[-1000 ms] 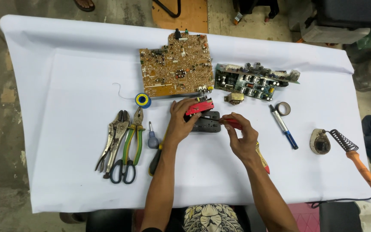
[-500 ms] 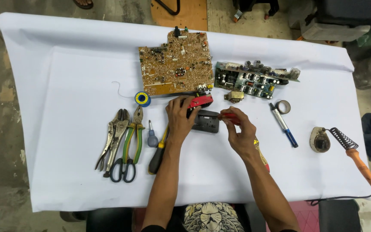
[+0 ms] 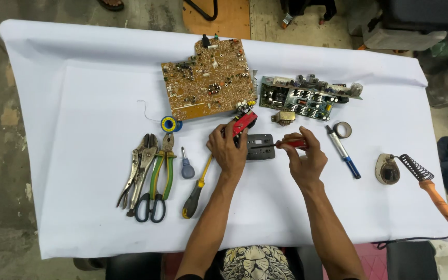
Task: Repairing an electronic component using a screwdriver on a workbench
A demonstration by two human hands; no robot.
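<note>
Left hand (image 3: 228,150): fingers closed over the end of a small dark cassette-like module (image 3: 261,147), pinning it flat to the counter (image 3: 79,103) so it cannot slide; a red part (image 3: 245,123) sits at its fingertips.
Right hand (image 3: 301,155): pinching a red-handled screwdriver (image 3: 292,143), tip laid toward the module's right edge.
Close by: yellow-and-black screwdriver (image 3: 197,189) lies just beside the left wrist, within reach.
Left side: pliers, scissors (image 3: 149,176) and a stubby driver (image 3: 186,167) lined up together.
Above: brown circuit board (image 3: 206,85), green circuit board (image 3: 307,99).
Right side: soldering iron (image 3: 431,189), kept well apart.
</note>
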